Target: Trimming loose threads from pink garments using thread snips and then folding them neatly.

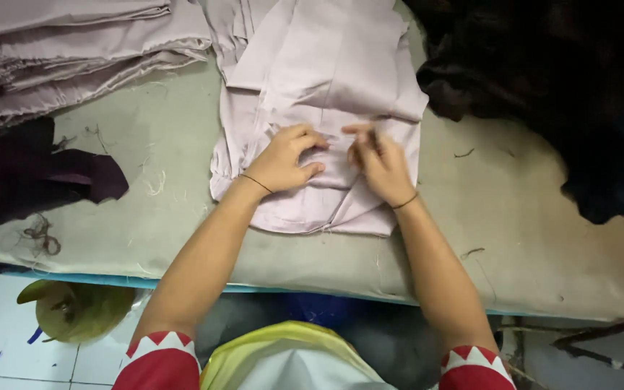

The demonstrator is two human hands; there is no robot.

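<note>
A pale lilac fabric piece lies spread on the padded grey-green table. My left hand presses on the cloth near its lower middle, fingers curled and pinching a fold. My right hand rests just beside it on the same cloth, fingertips bunched on the fold's edge. Both wrists wear thin dark bands.
A stack of folded lilac cloth sits at the back left. Dark maroon fabric lies at the left edge, and a heap of black fabric fills the right back. Loose threads dot the table. A green-yellow object lies on the tiled floor below.
</note>
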